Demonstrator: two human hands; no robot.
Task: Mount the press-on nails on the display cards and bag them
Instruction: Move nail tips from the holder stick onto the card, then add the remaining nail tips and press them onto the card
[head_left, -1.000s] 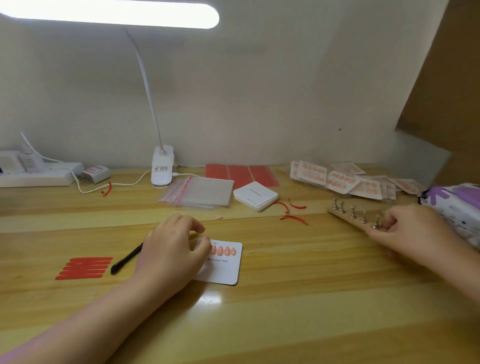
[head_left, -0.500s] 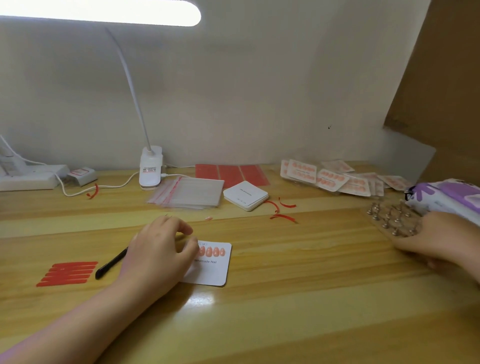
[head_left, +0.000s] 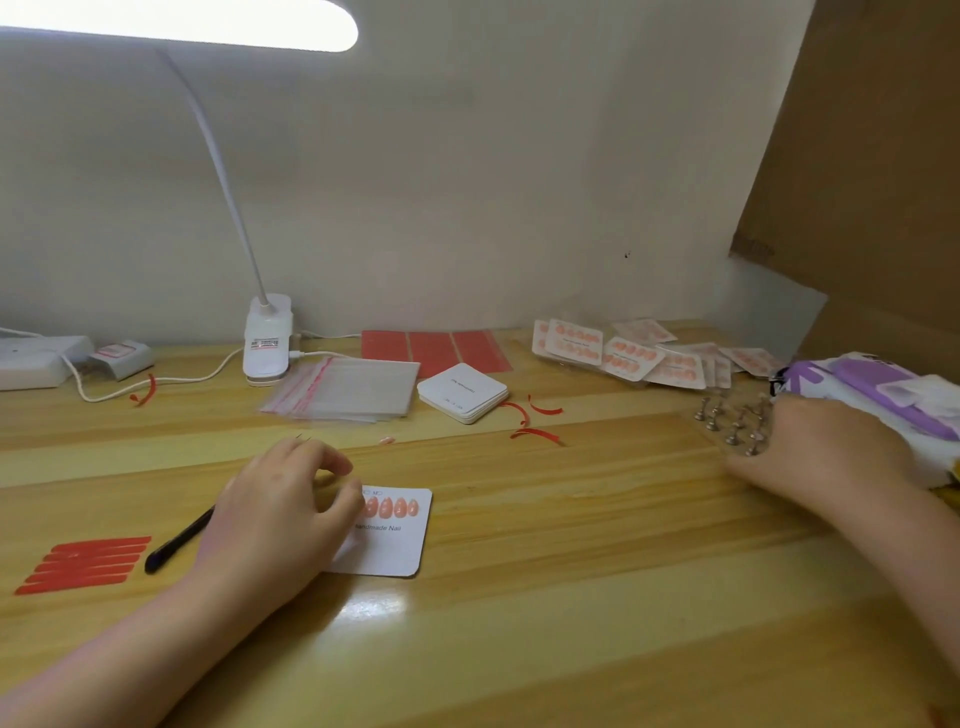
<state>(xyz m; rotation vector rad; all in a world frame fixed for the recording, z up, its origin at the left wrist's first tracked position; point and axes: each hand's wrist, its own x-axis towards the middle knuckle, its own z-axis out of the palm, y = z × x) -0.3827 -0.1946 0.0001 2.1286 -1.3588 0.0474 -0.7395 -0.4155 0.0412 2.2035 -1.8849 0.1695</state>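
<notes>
Your left hand (head_left: 280, 514) rests on the display card (head_left: 387, 532), fingers curled over its left edge. The card's row of peach nails (head_left: 392, 507) runs left to right, tips pointing away from you. Far right of the card, your right hand (head_left: 821, 457) lies over the stud board (head_left: 727, 421); can't tell if it's gripping.

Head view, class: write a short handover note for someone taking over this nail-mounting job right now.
Left hand: rests on the display card, fingers loosely curled, pinning its left side. Whether it pinches anything cannot be told.
Right hand: lies on the stand board with metal pegs, at the table's right side.
Done: one row of pink nails on the card; finished bagged cards piled at the back.
Left: fill the card's bare lower part, then slip it into a clear bag. Blank cards wait beside the bags.
</notes>
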